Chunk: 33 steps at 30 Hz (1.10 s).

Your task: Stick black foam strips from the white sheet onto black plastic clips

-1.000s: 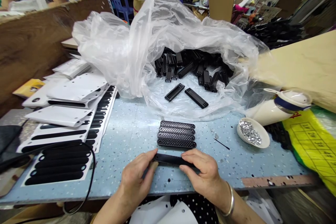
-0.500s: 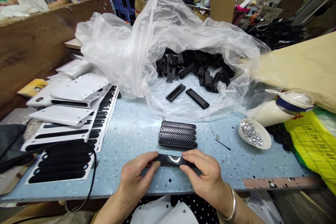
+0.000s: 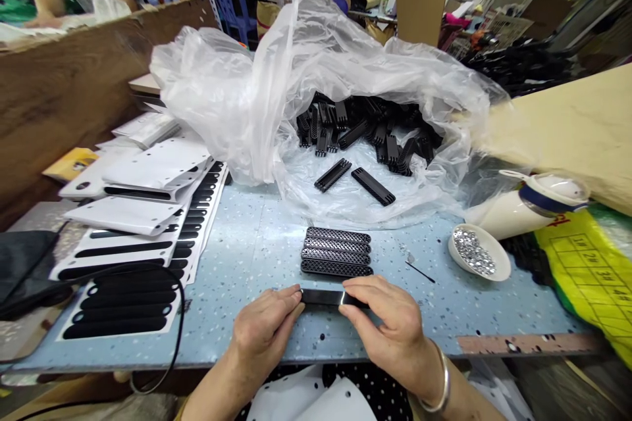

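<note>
Both hands hold one long black plastic strip [image 3: 323,297] flat just above the speckled blue table [image 3: 247,243]. My left hand [image 3: 264,335] pinches its left end, fingers closed. My right hand [image 3: 390,329], with a silver bangle on the wrist, grips the right end. Just beyond the strip lie three black perforated strips [image 3: 336,258] side by side. Farther back an open clear plastic bag [image 3: 306,79] holds a heap of black comb-like parts [image 3: 365,128], and two loose ones [image 3: 355,181] rest on the bag's mouth.
White backing sheets with black oblong stickers [image 3: 133,256] are stacked at left, crossed by a black cable [image 3: 172,316]. A small white dish of rhinestones [image 3: 476,253], a thin pin [image 3: 419,271], a white jug [image 3: 528,204] and yellow paper [image 3: 587,263] sit at right. People work behind the wooden board.
The strip and both hands stayed nearly in place; the strip has tilted slightly, so its glossy face catches light. The camera shifted a little left and up.
</note>
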Available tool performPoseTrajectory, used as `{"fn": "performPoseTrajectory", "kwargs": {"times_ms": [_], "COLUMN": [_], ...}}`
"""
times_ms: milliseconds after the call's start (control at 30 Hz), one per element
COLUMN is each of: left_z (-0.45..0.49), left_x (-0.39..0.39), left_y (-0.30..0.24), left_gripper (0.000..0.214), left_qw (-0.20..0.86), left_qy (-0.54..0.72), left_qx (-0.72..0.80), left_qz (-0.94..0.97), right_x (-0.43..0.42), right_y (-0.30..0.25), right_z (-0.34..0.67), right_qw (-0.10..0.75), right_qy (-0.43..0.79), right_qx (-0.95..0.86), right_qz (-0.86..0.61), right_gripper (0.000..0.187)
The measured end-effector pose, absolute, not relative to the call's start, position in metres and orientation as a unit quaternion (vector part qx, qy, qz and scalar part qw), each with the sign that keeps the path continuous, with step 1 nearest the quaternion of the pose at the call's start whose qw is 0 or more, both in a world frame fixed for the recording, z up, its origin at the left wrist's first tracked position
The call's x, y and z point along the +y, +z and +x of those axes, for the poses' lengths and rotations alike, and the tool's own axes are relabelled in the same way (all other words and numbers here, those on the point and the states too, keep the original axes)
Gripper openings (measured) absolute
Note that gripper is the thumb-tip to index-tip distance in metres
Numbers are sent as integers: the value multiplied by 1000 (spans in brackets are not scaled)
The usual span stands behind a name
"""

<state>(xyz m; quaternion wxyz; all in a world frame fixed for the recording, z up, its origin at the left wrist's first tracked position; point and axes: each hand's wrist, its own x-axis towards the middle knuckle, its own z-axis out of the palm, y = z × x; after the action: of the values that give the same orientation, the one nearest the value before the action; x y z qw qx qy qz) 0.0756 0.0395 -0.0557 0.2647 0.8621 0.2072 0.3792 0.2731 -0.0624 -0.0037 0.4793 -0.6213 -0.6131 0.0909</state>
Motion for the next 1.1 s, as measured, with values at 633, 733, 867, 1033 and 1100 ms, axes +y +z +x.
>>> {"fn": "performPoseTrajectory", "kwargs": {"times_ms": [633, 733, 867, 1033, 1100], "left_z": [76, 76, 77, 77, 77], "left_x": [43, 45, 46, 46, 45], "left_y": [-60, -60, -59, -58, -57], "left_gripper": [11, 11, 11, 10, 10], "left_qw": [210, 210, 207, 213, 216], "left_qy": [382, 378, 378, 384, 382], "left_qx": [208, 207, 204, 203, 205], "left_qz": [876, 878, 879, 875, 875], "right_x": [-75, -75, -76, -78, -79], "right_y": [-47, -47, -47, -48, -48], "right_z": [287, 288, 289, 289, 290], "right_qw": [534, 535, 539, 528, 523], "right_qy": [258, 273, 279, 267, 256], "right_qx": [-474, -470, -476, -495, -508], "right_qz": [-651, -647, -637, -636, -635], "right_gripper": [21, 22, 23, 24, 24]}}
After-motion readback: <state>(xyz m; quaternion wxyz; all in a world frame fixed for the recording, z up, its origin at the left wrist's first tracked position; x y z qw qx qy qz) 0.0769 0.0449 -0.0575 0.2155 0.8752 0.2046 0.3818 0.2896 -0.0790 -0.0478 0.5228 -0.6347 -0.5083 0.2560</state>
